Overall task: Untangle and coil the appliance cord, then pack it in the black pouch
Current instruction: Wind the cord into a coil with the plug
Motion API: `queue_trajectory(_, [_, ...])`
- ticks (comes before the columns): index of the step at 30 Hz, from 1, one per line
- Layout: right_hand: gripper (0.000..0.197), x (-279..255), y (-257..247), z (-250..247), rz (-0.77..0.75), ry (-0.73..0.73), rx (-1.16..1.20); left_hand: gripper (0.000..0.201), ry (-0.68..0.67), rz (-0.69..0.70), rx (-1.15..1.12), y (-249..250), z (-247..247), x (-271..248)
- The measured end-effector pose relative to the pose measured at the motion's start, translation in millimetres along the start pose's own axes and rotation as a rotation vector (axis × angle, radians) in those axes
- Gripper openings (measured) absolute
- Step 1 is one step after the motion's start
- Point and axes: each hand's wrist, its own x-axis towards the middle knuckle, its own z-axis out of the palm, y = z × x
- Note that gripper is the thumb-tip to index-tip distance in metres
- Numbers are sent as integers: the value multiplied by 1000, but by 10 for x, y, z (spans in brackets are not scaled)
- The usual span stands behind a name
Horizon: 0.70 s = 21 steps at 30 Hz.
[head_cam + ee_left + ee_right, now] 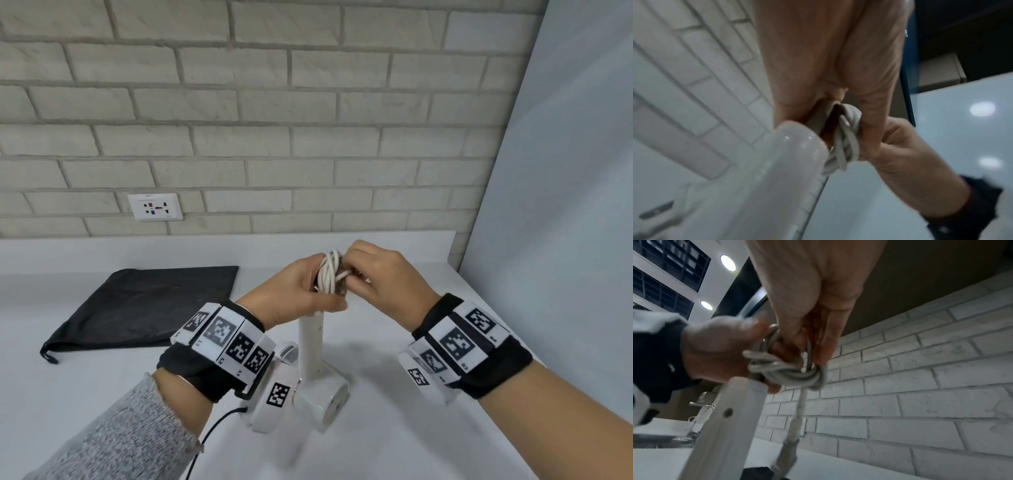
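Observation:
The white appliance cord [329, 270] is bunched into a small coil at the top of a white hair dryer's handle [310, 346]. The dryer's head [325, 401] points down at the white table [394, 445]. My left hand [322, 289] grips the coil from the left. From the right, my right hand [352, 274] pinches a strand that crosses the coil. The left wrist view has the cord [846, 142] between both hands, above the handle [777, 170]. In the right wrist view the loops [789, 368] lie under my right hand's fingers [824, 350]. The black pouch [147, 305] lies flat at the left.
A brick wall [308, 137] with a white socket plate [154, 206] backs the table. A pale panel [565, 205] stands along the right side. A thin black cable [212, 435] runs under my left wrist. A small white label [287, 353] hangs beside the dryer.

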Motion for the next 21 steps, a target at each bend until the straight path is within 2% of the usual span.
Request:
queue_trajectory(3, [32,15,-61,-81,14,-123,103,31,41,3,112,-49,-47,-1])
queue_trajectory(5, [25,28,-106,-98,39,-156,232,28,59,33,123,-55,-22,0])
queue_trajectory(7, [24,18,-129,-105,149,-147,390,27,74,63,126,-60,26,-1])
queue_trajectory(9, [27,-19,-106,-90,324,-143,569,25,90,68,169,-85,53,22])
queue_trajectory(11, [26,-54,-71,-61,394,-157,654,18,106,53,220,-114,49,40])
queue_trajectory(16, [23,-112,64,-121,287,-117,586,18,128,4,117,-125,-6,13])
queue_trajectory(21, [2,-137,22,-115,262,22,497,19,307,63,171,-151,18,1])
